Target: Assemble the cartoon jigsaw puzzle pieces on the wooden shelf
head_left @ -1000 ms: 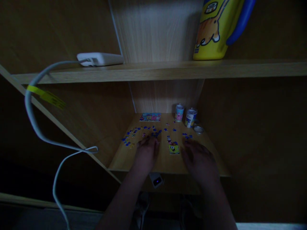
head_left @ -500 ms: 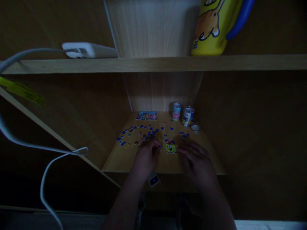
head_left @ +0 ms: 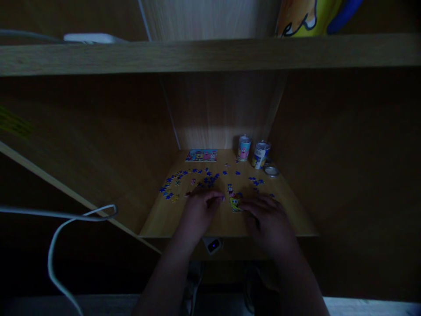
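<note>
A small blue puzzle piece [head_left: 223,199] is pinched between the thumb and fingertips of my left hand [head_left: 201,210], just left of a partly joined puzzle [head_left: 235,204] with a yellow cartoon face. My right hand [head_left: 265,217] lies over the right edge of that puzzle, fingers stretched out and fingertips touching it. Its thumb is mostly hidden. Loose puzzle pieces [head_left: 169,180], many blue side up, curve across the left of the wooden board [head_left: 161,224]. Several more blue pieces [head_left: 255,181] lie beyond my right hand.
A picture card [head_left: 201,155] lies at the back wall. Two printed cans [head_left: 244,148] stand at the back right, a round metal lid [head_left: 271,171] beside them. Overhead runs a shelf [head_left: 210,56] bearing a yellow mug [head_left: 305,17] and a white device [head_left: 94,38]. A white cable [head_left: 52,250] hangs left.
My right hand has moved left onto the joined puzzle's edge. My left hand still pinches the piece, now slightly nearer the puzzle. The view has tilted downward.
</note>
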### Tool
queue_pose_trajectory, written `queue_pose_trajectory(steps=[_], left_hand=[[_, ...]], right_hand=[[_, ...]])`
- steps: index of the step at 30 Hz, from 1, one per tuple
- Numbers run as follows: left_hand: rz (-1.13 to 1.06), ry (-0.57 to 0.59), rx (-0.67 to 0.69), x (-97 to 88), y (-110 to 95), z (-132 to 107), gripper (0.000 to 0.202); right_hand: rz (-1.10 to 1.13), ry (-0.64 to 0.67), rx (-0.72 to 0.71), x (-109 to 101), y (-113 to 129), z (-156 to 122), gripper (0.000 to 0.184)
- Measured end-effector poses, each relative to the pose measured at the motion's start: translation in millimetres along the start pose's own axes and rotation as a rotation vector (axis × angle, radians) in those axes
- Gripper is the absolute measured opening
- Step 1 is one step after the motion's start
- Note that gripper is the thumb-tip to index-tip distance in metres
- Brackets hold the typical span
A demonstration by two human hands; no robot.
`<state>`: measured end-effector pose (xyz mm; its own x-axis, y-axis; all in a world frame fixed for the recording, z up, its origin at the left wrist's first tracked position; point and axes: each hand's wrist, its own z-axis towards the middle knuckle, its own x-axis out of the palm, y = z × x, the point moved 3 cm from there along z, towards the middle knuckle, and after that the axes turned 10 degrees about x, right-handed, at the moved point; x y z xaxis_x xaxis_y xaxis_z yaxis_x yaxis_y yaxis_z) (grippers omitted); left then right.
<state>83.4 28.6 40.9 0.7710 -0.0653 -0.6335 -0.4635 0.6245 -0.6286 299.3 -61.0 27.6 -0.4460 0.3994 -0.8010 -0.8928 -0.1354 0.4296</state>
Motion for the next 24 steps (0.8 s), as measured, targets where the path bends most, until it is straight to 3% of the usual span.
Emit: queue_pose_trajectory(steps=[12,24], left_hand=[[-0.114,0.02,-0.024,7.6,1.5,8.7,0.023],[0.173,0.038,0.074,12.4,-6.6,8.7,0.024]], right_hand=[[0.058,0.024,-0.074,-1.3,-0.5,-3.2,0.04],[0.079,0.055,-0.057,-1.6,-0.8,-3.0,0.038]])
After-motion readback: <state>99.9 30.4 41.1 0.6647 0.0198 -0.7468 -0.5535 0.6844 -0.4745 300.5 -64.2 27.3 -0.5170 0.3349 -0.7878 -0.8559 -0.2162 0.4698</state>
